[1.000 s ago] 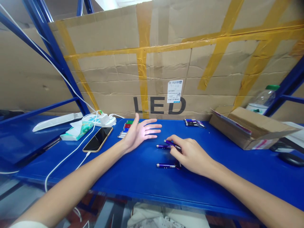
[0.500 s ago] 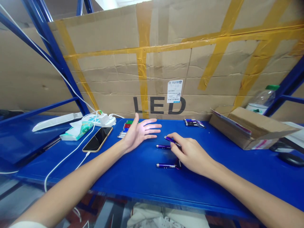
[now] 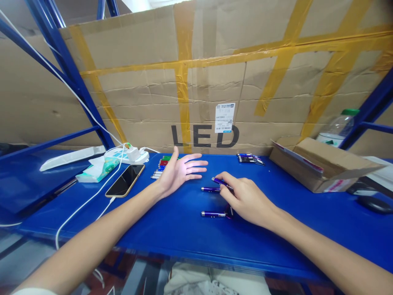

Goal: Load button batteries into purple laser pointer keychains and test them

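Note:
My right hand [image 3: 245, 198] pinches a purple mini flashlight [image 3: 221, 182] between thumb and fingers, its silver tip pointing at my left hand. My left hand [image 3: 182, 170] is spread wide, palm turned toward the flashlight, with a pinkish-violet glow on the palm. Just below the held one lies another purple flashlight [image 3: 210, 189], partly hidden by my right fingers. A third purple flashlight [image 3: 213, 214] rests nearer the front, with a dark strap at its right end. Behind my left hand is a row of flashlights [image 3: 158, 171] in green, red, blue and silver, partly covered.
On the blue table [image 3: 172, 233], a phone [image 3: 125, 181], tissue pack [image 3: 98, 169] and power strip [image 3: 132, 155] with white cables stand left. Purple and black flashlights [image 3: 248, 159] lie at the back. Right are an open cardboard box [image 3: 319, 168], a bottle [image 3: 337, 129] and a mouse [image 3: 374, 204].

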{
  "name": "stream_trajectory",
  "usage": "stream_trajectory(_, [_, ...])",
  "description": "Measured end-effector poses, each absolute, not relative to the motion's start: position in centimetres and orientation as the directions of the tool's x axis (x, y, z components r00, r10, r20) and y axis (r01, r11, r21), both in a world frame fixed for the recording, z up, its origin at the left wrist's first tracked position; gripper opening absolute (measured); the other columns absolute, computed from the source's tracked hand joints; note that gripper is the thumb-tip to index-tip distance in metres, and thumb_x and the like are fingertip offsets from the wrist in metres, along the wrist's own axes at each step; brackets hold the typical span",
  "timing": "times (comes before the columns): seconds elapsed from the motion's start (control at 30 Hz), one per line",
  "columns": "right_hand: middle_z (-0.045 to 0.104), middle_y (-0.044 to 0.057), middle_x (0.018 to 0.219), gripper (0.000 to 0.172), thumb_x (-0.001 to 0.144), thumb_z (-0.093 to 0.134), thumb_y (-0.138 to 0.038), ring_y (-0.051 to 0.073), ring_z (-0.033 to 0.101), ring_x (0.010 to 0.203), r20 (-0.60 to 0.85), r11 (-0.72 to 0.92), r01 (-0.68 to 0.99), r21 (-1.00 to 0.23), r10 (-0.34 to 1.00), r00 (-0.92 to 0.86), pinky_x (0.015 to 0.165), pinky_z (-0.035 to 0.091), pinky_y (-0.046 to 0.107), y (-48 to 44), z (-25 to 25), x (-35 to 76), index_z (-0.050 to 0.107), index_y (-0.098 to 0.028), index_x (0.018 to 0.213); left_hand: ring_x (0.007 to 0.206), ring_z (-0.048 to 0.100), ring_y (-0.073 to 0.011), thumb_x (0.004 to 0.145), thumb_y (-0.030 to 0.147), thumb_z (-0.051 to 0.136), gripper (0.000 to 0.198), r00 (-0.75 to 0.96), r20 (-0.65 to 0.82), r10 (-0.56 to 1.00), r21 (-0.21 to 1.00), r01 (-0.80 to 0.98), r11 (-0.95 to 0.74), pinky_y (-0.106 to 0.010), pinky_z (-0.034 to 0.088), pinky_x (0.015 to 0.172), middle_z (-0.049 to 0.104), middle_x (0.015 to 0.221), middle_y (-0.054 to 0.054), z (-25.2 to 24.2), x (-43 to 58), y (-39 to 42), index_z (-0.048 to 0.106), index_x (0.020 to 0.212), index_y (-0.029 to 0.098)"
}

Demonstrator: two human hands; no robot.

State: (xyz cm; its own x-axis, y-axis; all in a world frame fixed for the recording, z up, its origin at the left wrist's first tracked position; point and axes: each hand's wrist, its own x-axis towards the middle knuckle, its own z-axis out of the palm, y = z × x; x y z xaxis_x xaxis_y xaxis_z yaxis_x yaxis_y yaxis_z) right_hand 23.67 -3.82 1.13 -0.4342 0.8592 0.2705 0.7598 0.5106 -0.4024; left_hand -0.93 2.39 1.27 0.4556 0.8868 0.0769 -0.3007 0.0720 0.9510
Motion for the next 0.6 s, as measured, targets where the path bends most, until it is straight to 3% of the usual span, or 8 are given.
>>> stream_trajectory(0.27, [0.074,0.001,0.077,0.037,0.111,0.035,-0.034,0.023,0.069,0.068,0.277,0.535,0.728,-0.428,0.845,-0.458,0.064,0.036,0.03,-3.93,1.01,23.55,0.058,-0.021,0.137,0.129,0.068,-0.0369,0.103,0.082,0.025,0.09,0.451,0.067,0.89,0.952,-0.297,0.079,-0.046,0.054,0.103,0.067,0.147,-0.024,1.43,-0.85,2.24,0.062,0.146,0.012])
stream_trajectory(0.47, [0.073,0.002,0.074,0.03,0.108,0.041,-0.03,0.023,0.068,0.069,0.227,0.53,0.762,-0.372,0.848,-0.479,0.065,0.034,0.03,-3.75,0.9,23.63,0.064,-0.021,0.125,0.13,0.067,-0.0386,0.102,0.083,0.026,0.091,0.454,0.073,0.888,0.95,-0.303,0.077,-0.047,0.054,0.102,0.066,0.148,-0.025,1.31,-0.93,2.38,0.063,0.145,0.012])
stream_trajectory(0.6, [0.074,0.001,0.08,0.033,0.111,0.036,-0.032,0.022,0.069,0.07,0.253,0.554,0.725,-0.409,0.832,-0.493,0.064,0.034,0.029,-3.9,0.96,23.61,0.057,-0.022,0.135,0.13,0.067,-0.0376,0.102,0.083,0.025,0.092,0.448,0.068,0.892,0.953,-0.293,0.074,-0.046,0.054,0.102,0.065,0.149,-0.025,1.4,-0.9,2.27,0.061,0.147,0.011])
